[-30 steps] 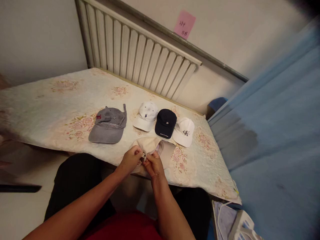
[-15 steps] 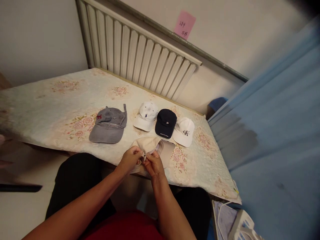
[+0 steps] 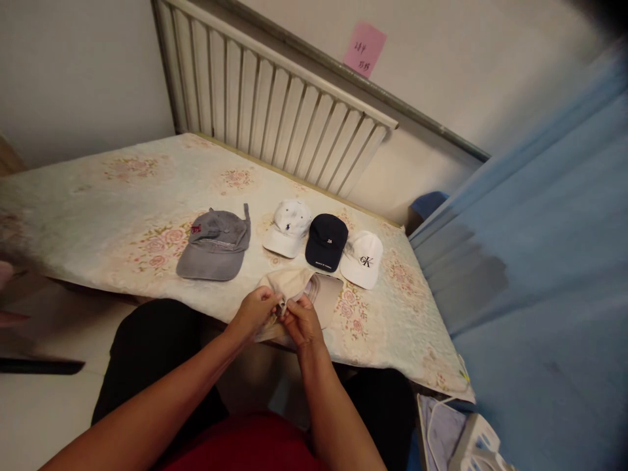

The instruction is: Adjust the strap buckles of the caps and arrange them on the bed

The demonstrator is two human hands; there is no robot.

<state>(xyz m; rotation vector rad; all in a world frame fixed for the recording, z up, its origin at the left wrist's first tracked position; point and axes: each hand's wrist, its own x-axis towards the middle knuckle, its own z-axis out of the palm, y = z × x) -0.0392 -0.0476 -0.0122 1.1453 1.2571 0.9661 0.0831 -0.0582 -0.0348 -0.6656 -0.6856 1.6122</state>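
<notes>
A beige baseball cap point(image 3: 289, 281) lies on its side at the near edge of the bed, its brim pointing right. My left hand point(image 3: 258, 306) pinches the cap's back strap near a small buckle. Close beside it, my right hand point(image 3: 300, 319) pinches the same strap from the other side. The fingers partly hide the strap and buckle. Beyond the hands sit a white cap point(image 3: 289, 226) with a small dark emblem, a black cap point(image 3: 326, 241) and a white cap point(image 3: 362, 260) lettered CK. A grey cap point(image 3: 216, 245) with a loose strap end rests to the left.
The caps lie on a bed with a floral cover point(image 3: 122, 216). Behind it stand a white radiator point(image 3: 269, 104) and a wall with a pink note point(image 3: 365, 49). A blue curtain point(image 3: 534, 261) hangs on the right, above a white appliance point(image 3: 478, 441).
Both hands stay at the beige cap's strap, with only slight finger movement. The whole view has shifted very slightly; the other caps have not moved.
</notes>
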